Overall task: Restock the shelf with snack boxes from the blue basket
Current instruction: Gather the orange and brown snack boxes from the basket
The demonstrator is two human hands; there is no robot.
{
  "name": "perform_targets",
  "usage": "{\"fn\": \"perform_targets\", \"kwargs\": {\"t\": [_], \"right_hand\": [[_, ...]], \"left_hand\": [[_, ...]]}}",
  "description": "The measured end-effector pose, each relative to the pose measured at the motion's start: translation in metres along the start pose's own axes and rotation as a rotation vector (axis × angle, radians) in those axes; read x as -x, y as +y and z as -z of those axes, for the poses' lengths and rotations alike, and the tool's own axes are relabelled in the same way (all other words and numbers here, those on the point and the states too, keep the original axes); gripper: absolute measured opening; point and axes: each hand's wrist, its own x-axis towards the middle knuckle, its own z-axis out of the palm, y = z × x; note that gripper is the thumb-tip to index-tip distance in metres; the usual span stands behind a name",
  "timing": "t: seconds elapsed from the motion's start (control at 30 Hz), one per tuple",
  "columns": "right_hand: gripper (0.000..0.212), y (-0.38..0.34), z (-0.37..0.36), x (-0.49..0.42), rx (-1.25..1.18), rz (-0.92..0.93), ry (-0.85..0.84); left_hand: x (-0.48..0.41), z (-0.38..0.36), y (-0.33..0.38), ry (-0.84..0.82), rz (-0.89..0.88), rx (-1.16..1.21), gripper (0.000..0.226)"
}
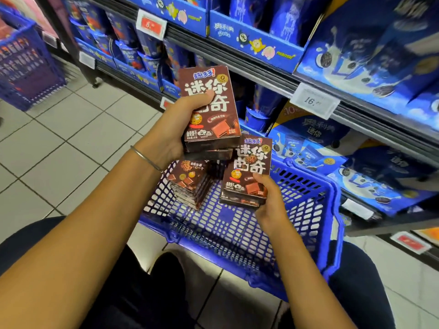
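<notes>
Shelf (273, 77) runs along the top and right, its tiers packed with blue packs; the upper tier is cut off by the frame and the far-left packs are blurred. Tiled floor (71, 138) lies bare to the left of it. Basket (332, 210) sits on the floor against the shelf base, its near rim partly hidden by both forearms. Far basket (26, 60) at upper left is cut off and its contents are unreadable. Stack (190, 186) of brown boxes leans at the basket's left wall, top hidden, count unclear; the mesh bottom beside it is uncovered. Left boxes (209, 108), at least 2, are held above the basket before the shelf edge. Right boxes (249, 167), about 2, are held lower, over the basket. Left hand (180, 129) clasps its pile, thumb across the front. Right hand (268, 203) pinches its pile's lower corner. Tag (313, 100) reads 16. Bracelet (145, 157) circles the left wrist.
</notes>
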Motion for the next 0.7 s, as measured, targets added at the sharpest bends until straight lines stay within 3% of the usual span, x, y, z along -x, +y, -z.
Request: {"fn": "perform_targets", "kwargs": {"t": [0.17, 0.3, 0.37, 0.47, 0.7], "right_hand": [[0.021, -0.039, 0.017, 0.025, -0.124, 0.062, -0.015], [0.022, -0.083, 0.006, 0.055, -0.183, 0.059, 0.003], [0.022, -0.110, -0.009, 0.073, -0.189, 0.045, 0.009], [0.022, -0.160, -0.041, 0.107, -0.167, 0.017, -0.013], [0.057, -0.305, -0.143, 0.239, 0.001, 0.009, -0.071]], "left_hand": [[-0.030, 0.003, 0.001, -0.013, 0.034, -0.020, 0.035], [-0.038, 0.001, 0.006, 0.119, -0.054, -0.114, 0.072], [-0.030, -0.001, 0.006, 0.252, -0.111, -0.218, 0.075], [-0.001, -0.010, 0.013, 0.250, -0.027, -0.276, 0.073], [0.125, -0.078, 0.143, 0.179, 0.086, -0.209, 0.093]]}}
